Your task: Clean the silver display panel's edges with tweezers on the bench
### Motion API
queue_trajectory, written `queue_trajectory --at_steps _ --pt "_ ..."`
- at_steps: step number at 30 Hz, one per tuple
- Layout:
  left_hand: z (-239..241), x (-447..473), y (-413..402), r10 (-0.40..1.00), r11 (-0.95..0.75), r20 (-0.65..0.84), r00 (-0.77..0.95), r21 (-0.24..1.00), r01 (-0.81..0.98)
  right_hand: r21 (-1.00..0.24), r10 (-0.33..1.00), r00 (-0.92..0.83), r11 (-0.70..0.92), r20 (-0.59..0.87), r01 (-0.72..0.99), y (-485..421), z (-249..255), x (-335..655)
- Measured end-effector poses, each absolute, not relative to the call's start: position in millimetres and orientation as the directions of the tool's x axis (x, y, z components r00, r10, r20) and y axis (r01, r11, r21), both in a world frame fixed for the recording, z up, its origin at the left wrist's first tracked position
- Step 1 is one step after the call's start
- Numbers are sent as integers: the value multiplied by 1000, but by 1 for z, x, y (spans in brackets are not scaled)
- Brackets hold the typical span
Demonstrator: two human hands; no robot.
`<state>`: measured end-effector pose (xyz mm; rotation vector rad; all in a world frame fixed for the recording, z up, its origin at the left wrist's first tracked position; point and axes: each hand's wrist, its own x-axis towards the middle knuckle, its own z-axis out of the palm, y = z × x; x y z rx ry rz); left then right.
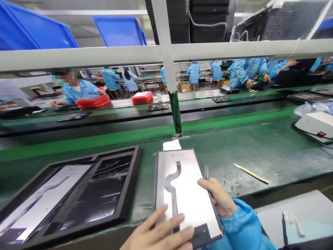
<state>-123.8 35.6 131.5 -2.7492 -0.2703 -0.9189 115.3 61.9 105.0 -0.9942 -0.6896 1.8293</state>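
A shiny metal panel [186, 194] with a dark S-shaped strip [173, 182] on it lies on the green bench in front of me. My left hand [161, 234] rests at the panel's near edge, fingers stretched out flat and touching its surface and the strip's lower end. My right hand [218, 198], in a blue sleeve, sits against the panel's right edge. It is closed round thin metal tweezers [206, 172], whose two tips point away from me beside the panel.
A black foam tray [130, 187] at the left holds another shiny panel [44, 201] and a dark film-covered part. A pale thin stick [251, 173] lies to the right. Farther right are a white box [316, 126] and a grey tray [299, 211]. A white frame post [166, 69] stands ahead. Workers in blue sit beyond the conveyor.
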Motion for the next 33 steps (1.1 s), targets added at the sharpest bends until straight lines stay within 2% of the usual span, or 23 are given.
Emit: queue_trajectory --at_steps 2,3,4,5,6,7,8,9,10,12,20,33 --pt "132 -122 42 296 -921 709 641 33 388 -795 939 -114 -336 -325 -504 57 110 116" --pt "129 -117 44 415 -876 749 517 175 449 -798 945 -9 -282 -327 -532 55 111 116" --pt "124 -110 46 536 -811 766 356 349 469 -799 935 108 -224 -337 -558 53 113 116" --pt "118 -101 47 678 -691 728 102 584 426 -797 908 225 -167 -354 -580 51 113 117" --pt "111 -90 47 808 -531 579 -106 795 295 -794 868 327 -118 -374 -596 49 113 118" --pt "104 -78 46 891 -406 418 -178 908 101 -791 826 403 -81 -394 -607 48 113 119" --pt "97 -65 44 971 -217 205 -124 972 -93 -788 788 461 -51 -409 -613 46 112 120" --pt "93 -53 42 1000 6 -2 17 968 -249 -788 753 505 -28 -421 -615 45 111 121" --pt "90 -42 39 979 178 -131 153 919 -352 -791 725 540 -13 -429 -612 44 110 122" --pt "88 -24 34 942 310 -206 263 835 -454 -796 682 582 0 -443 -605 42 108 124" --pt "99 -16 28 930 362 -257 263 768 -528 -791 580 659 39 -479 -610 41 104 119" --pt "92 -13 35 918 396 -306 253 748 -532 -880 584 727 46 -361 -474 44 83 121"
